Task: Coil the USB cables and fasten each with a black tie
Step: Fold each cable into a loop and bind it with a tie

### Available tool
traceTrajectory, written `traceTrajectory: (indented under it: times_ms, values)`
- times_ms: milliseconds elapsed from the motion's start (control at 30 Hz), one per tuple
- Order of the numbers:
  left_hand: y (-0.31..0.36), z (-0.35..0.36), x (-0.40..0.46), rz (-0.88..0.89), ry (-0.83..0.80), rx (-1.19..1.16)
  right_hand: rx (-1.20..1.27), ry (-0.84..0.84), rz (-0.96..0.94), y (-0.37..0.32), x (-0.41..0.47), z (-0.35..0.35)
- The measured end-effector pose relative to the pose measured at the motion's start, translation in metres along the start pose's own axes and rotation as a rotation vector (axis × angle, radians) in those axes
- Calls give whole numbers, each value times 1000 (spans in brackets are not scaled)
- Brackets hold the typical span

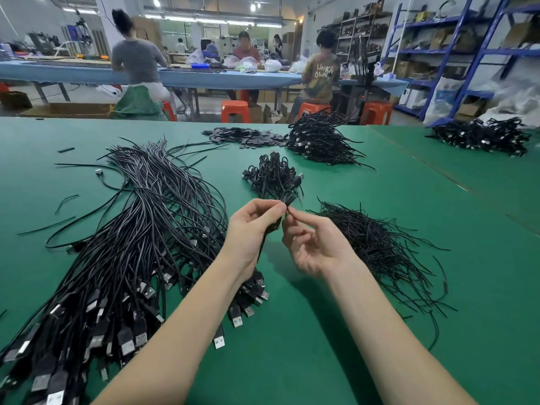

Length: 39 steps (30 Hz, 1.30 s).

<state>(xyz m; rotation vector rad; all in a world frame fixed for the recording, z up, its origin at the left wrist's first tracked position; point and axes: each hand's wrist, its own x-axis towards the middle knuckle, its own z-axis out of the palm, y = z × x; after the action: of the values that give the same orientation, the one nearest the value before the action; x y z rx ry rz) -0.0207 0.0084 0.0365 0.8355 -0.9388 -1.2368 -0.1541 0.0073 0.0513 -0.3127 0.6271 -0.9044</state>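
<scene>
Head: left hand (253,229) grip pinches coiled cable (270,229), right hand (311,244) tie (288,211)

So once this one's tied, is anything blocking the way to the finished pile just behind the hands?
Nothing visible: bare green mat lies between the hands' coiled cable and the finished pile.

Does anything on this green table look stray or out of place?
A few bits lie apart from the piles: a small black piece near the far left edge, a lone connector, and loose black ties left of the big USB cable pile. Otherwise things sit in sorted heaps.
</scene>
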Motion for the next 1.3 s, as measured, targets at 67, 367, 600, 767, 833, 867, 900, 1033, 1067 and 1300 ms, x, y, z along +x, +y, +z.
traceTrajectory:
  times_ms: [67,367,600,767,833,867,900,1033,1067,1300]
  values:
    - [1,-4,3,-67,38,-76,-475,145,-313,2,3,1]
    - [0,-7,7,-200,18,-138,-1728,239,-1326,-4,1,-22]
    - [-2,-5,3,-188,-33,-82,-1572,145,-1262,-13,1,-23]
    - [-1,0,1,-67,-52,-105,-536,25,-387,-9,0,-7]
    - [-1,0,1,-45,-44,-91,-304,15,-172,-9,0,-4]
    - [-2,0,2,-55,-30,-85,-366,39,-188,-8,1,-4]
    - [-2,-1,2,-76,-10,-83,-535,78,-286,-7,1,-4]
    - [-1,-7,6,-161,69,-100,-1417,225,-965,-13,-2,-16]
    - [-1,-8,6,-169,70,-100,-1581,214,-1073,-15,-1,-20]
    - [-1,-6,4,-185,48,-78,-1657,195,-1278,-14,1,-26]
